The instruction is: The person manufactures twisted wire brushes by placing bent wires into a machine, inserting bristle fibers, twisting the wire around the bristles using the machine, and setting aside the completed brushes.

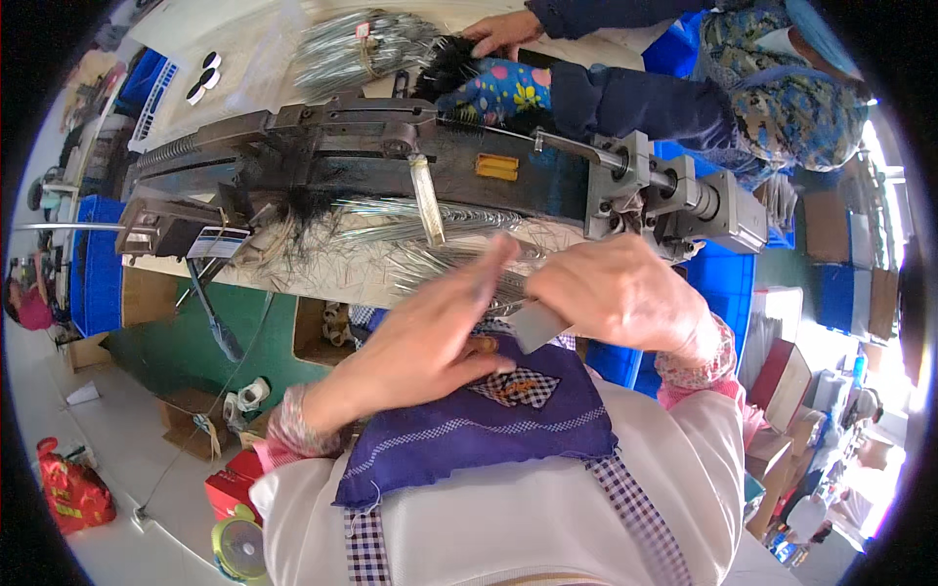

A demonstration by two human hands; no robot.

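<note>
My left hand hovers in front of the bench edge, near my purple apron. Its fingers are stretched and apart, slightly blurred, with nothing seen in them. Just to the right, my right hand is closed, palm down. A small flat grey piece sticks out from under its fingers; its kind is unclear. Behind both hands, loose thin metal wires lie on the bench, partly hidden by my left hand. A flat metal lever points from the machine toward the wires.
A long dark metal machine spans the bench, with a shaft and clamp unit at right. Across it, a co-worker's bare hand and patterned-covered hand hold black bristles. A wire bundle and a white crate stand behind.
</note>
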